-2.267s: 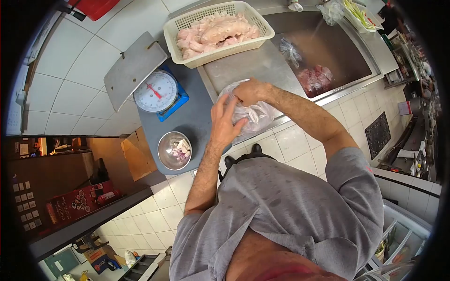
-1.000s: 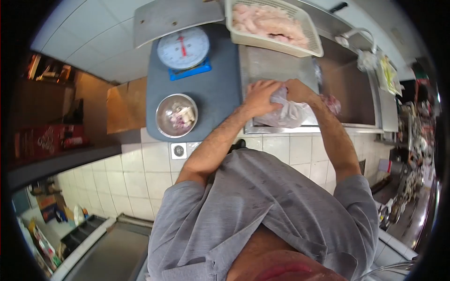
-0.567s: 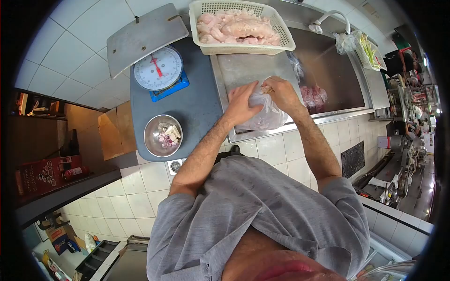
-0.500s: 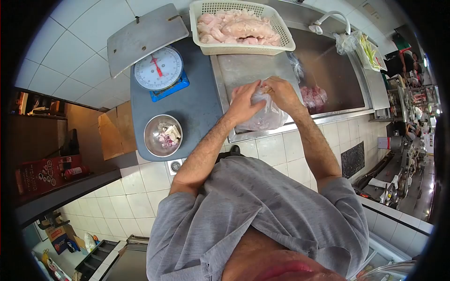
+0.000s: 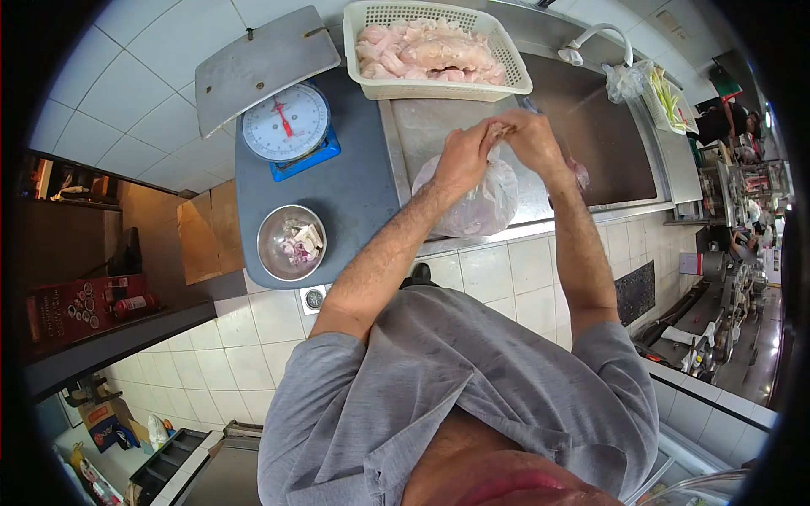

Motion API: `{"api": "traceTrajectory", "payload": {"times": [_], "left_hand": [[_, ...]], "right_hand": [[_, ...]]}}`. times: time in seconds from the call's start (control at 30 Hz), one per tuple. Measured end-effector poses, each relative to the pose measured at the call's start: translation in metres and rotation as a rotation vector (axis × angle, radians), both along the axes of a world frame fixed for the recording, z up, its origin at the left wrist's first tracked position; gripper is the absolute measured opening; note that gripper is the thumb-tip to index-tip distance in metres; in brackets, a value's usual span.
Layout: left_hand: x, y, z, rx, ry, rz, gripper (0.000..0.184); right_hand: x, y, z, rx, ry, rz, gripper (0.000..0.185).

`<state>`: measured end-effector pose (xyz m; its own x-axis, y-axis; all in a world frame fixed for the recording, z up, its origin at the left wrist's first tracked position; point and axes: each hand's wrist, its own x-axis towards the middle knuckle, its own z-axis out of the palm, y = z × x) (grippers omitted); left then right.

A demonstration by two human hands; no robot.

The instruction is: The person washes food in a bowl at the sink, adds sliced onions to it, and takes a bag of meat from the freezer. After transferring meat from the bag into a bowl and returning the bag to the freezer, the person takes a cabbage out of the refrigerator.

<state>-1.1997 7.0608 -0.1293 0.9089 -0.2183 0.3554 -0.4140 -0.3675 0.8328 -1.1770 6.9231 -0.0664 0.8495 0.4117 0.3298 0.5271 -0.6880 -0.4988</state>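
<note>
the plastic bag (image 5: 477, 209) rests on the metal counter (image 5: 422, 126), on the near side of the basket (image 5: 439, 89). the left hand (image 5: 461, 160) and the right hand (image 5: 530, 142) are closed around the bag's gathered neck, fingers narrow. the basket holds pale meat (image 5: 430, 56). the scale (image 5: 285, 126) stands left of the basket; the sink (image 5: 607, 126) extends to its right.

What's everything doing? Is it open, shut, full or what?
Bag: bulging, top bunched; can't tell if tied.
Left hand: closed at the bag's top.
Right hand: closed there too.
Basket: uncovered, heaped with pale meat.
Bowl: uncovered, holding purple and white pieces.
Scale: upright; number too small to read.
Tap: can't tell if running.
</note>
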Motion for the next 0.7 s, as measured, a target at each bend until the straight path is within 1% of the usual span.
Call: {"api": "traceTrajectory", "payload": {"times": [0.07,0.13,0.17,0.27,0.3,0.37,0.43,0.47,0.5,0.53,0.57,0.6,0.63,0.67,0.7], "left_hand": [[0.001,0.003,0.019,-0.222,0.045,-0.025,0.026],[-0.004,0.018,0.034,-0.263,0.028,0.010,0.025],[-0.009,0.033,0.036,-0.304,0.004,0.038,0.025],[-0.041,0.089,0.034,-0.312,0.031,0.150,0.026],[-0.054,0.108,0.023,-0.275,0.065,0.255,0.030],[-0.082,0.153,-0.012,-0.296,0.084,0.305,0.034],[-0.116,0.198,-0.048,-0.349,0.319,0.379,0.040],[-0.135,0.217,-0.052,-0.299,0.499,0.477,0.046],[-0.151,0.238,-0.095,-0.377,0.514,0.547,0.048],[-0.168,0.242,-0.094,-0.629,0.710,0.651,0.047],[-0.181,0.257,-0.120,-0.575,0.655,0.633,0.045],[-0.194,0.267,-0.142,-0.671,0.658,0.661,0.044],[-0.205,0.285,-0.174,-0.626,0.653,0.634,0.045],[-0.203,0.278,-0.155,-0.670,0.656,0.671,0.045],[-0.206,0.293,-0.188,-0.525,0.555,0.680,0.044]], "right_hand": [[0.003,0.005,0.019,-0.007,0.035,0.002,0.021],[0.008,0.022,0.030,0.046,-0.031,0.082,0.020],[0.010,0.035,0.031,0.101,0.033,0.124,0.020],[0.009,0.090,0.011,0.137,0.159,0.290,0.020],[0.003,0.115,0.005,0.099,0.218,0.378,0.019],[-0.009,0.166,-0.036,0.155,0.258,0.499,0.018],[-0.030,0.218,-0.066,0.156,0.538,0.546,0.019],[-0.040,0.243,-0.080,0.080,0.627,0.577,0.018],[-0.054,0.261,-0.093,0.135,0.734,0.637,0.019],[-0.061,0.285,-0.135,0.123,0.638,0.720,0.020],[-0.076,0.302,-0.155,0.063,0.760,0.695,0.018],[-0.090,0.318,-0.174,-0.002,0.876,0.662,0.016],[-0.104,0.322,-0.179,0.017,0.717,0.685,0.013],[-0.118,0.336,-0.210,-0.018,0.610,0.729,0.012],[-0.127,0.341,-0.230,0.194,0.481,0.879,0.013]]}}
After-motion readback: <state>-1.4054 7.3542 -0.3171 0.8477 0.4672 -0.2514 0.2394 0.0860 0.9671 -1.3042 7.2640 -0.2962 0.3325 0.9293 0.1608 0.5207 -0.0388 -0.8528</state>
